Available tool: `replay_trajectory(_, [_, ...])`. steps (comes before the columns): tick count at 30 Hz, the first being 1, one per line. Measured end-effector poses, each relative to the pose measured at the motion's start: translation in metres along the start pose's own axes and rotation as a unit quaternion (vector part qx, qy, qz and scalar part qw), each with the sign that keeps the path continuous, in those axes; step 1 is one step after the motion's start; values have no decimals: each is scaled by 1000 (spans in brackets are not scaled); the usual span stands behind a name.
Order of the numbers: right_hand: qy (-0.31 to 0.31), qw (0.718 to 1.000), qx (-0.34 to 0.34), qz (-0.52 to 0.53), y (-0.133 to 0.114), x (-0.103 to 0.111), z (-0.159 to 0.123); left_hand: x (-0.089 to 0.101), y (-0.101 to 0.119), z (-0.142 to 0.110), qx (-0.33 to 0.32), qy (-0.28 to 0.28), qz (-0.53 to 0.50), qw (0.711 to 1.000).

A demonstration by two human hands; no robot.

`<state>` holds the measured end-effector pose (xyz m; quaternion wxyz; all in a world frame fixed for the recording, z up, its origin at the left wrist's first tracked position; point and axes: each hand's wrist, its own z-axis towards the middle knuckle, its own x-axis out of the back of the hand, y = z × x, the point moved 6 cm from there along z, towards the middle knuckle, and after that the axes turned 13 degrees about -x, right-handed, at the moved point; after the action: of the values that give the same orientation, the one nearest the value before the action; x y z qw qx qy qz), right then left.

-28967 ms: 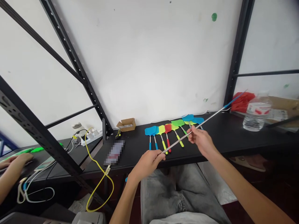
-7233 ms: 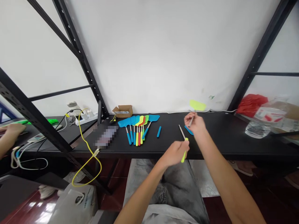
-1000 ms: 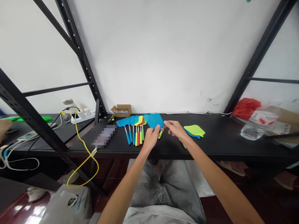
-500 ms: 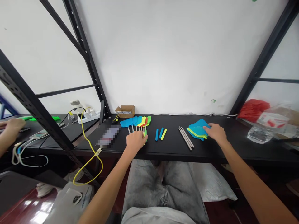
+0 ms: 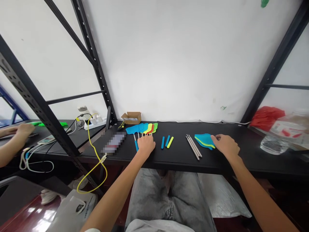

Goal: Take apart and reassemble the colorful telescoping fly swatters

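Observation:
A fanned row of assembled fly swatters (image 5: 132,129), with blue, yellow, red and green heads, lies on the black table. My left hand (image 5: 146,144) is closed over their handles and hides most of them; a blue handle shows at its left. Toward the right, loose blue and yellow-green fly swatter heads (image 5: 203,139) lie stacked. My right hand (image 5: 227,146) pinches the right edge of that stack between thumb and fingers. Between my hands are two blue handle grips (image 5: 163,142), one yellow grip (image 5: 170,142) and several thin metal rods (image 5: 193,146).
Behind the swatters stands a small open cardboard box (image 5: 131,117). A blurred phone (image 5: 114,142) on a yellow cable lies at left. At right are a clear plastic jug (image 5: 275,141) and a red bag (image 5: 266,116). Beyond the black rack post, another person's hands (image 5: 23,133) work.
The view has tilted up slightly. My left hand has shifted a little right over the handles, uncovering the leftmost blue one. The stacked heads at my right hand now look flatter and more closely aligned.

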<state>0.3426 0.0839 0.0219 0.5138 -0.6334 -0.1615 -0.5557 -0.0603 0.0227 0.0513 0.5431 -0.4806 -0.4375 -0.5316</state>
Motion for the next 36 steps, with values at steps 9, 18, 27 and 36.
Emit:
replay_trajectory(9, [62, 994, 42, 85, -14, 27, -25, 6, -1, 4, -11, -2, 11, 1000])
replay_trajectory(18, [74, 939, 223, 252, -69, 36, -87, 43, 26, -28, -159, 112, -118, 974])
replay_trajectory(27, [-429, 629, 26, 648, -125, -23, -150, 58, 104, -74, -269, 149, -282, 909])
replay_trajectory(36, [-404, 551, 0, 730, -118, -11, -146, 21, 130, -71, -170, 151, -394, 891])
